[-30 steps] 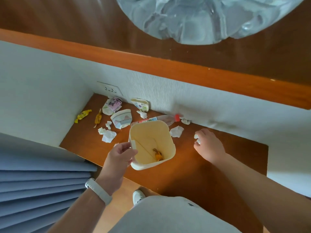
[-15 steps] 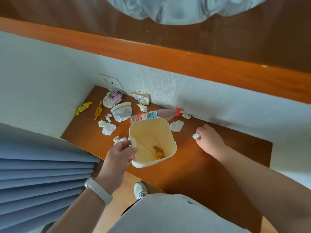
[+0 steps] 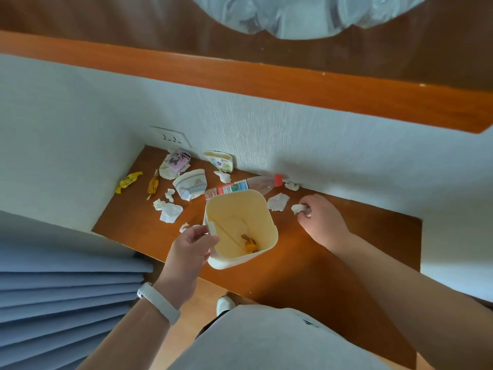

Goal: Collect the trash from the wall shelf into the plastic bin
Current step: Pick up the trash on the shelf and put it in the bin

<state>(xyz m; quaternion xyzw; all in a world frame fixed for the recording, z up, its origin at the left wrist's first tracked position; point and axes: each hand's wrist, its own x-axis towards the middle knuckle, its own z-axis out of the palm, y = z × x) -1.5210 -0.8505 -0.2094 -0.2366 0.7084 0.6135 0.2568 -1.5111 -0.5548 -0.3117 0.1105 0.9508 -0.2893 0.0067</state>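
A cream plastic bin stands on the brown wall shelf, and my left hand grips its left rim. An orange wrapper lies inside it. To the bin's right, my right hand pinches a small white paper scrap at its fingertips, just above the shelf. Another white paper piece lies between that hand and the bin. Behind the bin a plastic bottle with a red cap lies on its side.
Left of the bin lie crushed paper cups, a printed wrapper, yellow candy wrappers and several white paper scraps. A wall socket sits in the back corner. Blue curtain folds hang at the left. An upper shelf edge overhangs.
My right hand has closed on the small white scrap and shifted slightly left toward the bin. My left hand stays on the bin's rim.
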